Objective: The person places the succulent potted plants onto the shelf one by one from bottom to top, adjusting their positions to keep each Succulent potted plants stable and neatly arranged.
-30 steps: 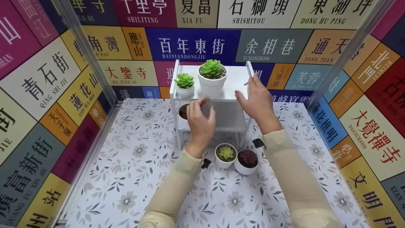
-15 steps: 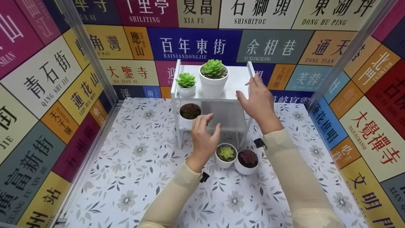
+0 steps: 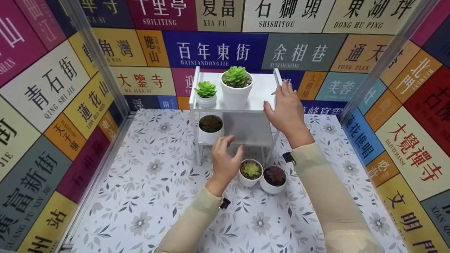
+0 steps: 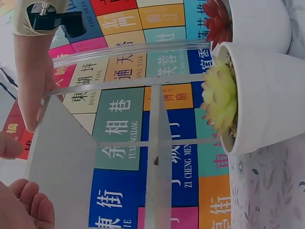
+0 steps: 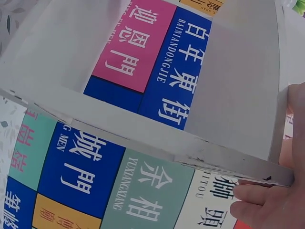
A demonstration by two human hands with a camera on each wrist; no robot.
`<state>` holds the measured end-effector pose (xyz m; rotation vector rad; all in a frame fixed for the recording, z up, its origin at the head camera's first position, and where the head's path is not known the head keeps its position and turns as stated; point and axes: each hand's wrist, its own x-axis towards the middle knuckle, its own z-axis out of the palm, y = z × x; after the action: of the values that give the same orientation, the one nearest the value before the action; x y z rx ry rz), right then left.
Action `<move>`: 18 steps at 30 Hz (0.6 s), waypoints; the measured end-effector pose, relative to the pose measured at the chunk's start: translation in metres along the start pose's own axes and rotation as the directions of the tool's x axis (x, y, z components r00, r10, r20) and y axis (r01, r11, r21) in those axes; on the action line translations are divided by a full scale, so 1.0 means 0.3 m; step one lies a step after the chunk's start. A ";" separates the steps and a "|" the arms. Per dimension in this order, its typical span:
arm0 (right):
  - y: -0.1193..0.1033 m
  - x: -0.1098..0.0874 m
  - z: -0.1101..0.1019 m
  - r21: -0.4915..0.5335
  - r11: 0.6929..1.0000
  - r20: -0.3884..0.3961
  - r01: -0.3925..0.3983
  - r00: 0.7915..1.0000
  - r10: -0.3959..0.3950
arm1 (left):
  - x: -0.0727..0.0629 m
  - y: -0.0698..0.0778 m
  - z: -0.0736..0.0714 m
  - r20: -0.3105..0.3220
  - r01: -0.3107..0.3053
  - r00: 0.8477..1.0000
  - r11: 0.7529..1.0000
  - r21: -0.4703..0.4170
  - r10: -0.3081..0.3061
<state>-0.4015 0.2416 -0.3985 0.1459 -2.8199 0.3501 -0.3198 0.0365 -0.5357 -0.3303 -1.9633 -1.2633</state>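
Left hand (image 3: 225, 160) empty, fingers loosely bent, just beside the yellow-green succulent (image 3: 251, 170) | right hand (image 3: 286, 109) straight-fingered against the white shelf (image 3: 261, 90) at its right side | I see it standing beyond the left hand

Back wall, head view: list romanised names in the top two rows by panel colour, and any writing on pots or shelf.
"SHILITING": maroon panel
"XIA FU": tan panel
"SHISHITOU": left cream panel
"DONG HU PING": right cream panel
"BAINIANDONGJIE": blue panel
"YUXIANGXIANG": grey panel
"TONG TIAN": peach panel, partly hidden
"SI": navy panel, partly hidden
"WAN": yellow panel, partly hidden
Orange panel: too small
Pots, shelf: none
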 end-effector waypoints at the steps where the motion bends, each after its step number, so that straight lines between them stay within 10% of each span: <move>1: -0.001 0.001 -0.003 -0.017 1.000 0.009 0.003 1.000 -0.002 | -0.005 -0.004 0.001 -0.002 0.004 1.000 1.000 0.003 -0.004; 18: -0.046 0.008 -0.053 -0.223 0.975 0.137 0.006 0.990 0.025 | -0.105 -0.029 0.025 0.085 0.064 0.994 0.998 -0.001 -0.064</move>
<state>-0.3974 0.2323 -0.3800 0.1123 -2.9728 0.0235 -0.3071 0.0444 -0.5657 -0.3300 -2.0581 -1.3136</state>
